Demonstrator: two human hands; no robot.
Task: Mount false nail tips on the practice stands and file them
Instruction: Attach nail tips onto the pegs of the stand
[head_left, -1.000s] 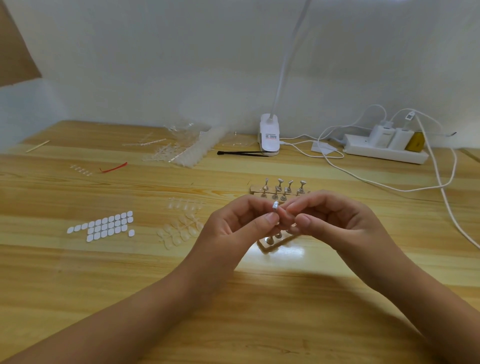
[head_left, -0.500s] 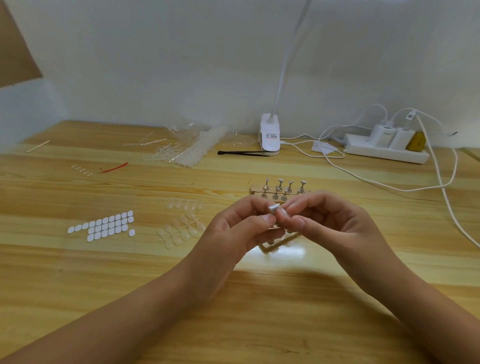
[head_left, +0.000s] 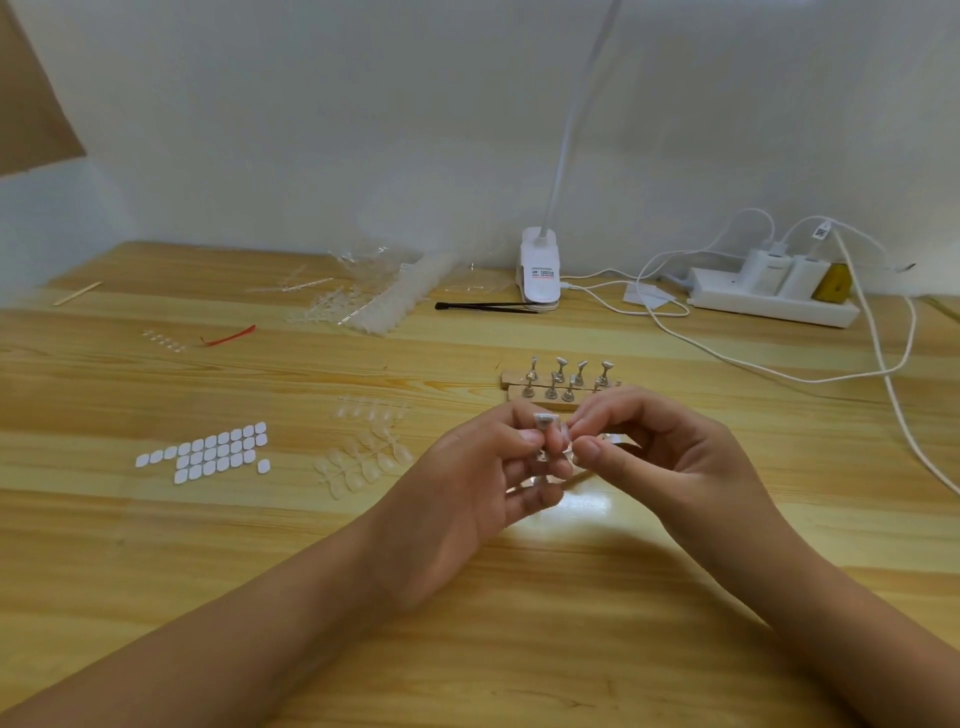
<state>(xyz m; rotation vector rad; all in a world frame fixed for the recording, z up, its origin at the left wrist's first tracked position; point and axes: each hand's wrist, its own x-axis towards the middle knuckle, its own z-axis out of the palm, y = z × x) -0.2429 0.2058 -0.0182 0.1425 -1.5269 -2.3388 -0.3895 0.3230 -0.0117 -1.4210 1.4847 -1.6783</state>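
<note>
My left hand pinched small silver metal stand peg, now upright above wooden tabletop; half-second earlier it lay tilted. My right hand eased off slightly, thumb and forefinger pressed together. Clear tip between them? Couldn't tell. Judged tip not yet seated.

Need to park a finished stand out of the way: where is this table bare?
Bare table: the near-left strip below the white tabs and clear nail tips; also the patch right of the right hand, up to the white cable. Crowded: the middle around tips and stand rack, and the back edge with sprues, tweezers, lamp clamp, power strip.
</note>
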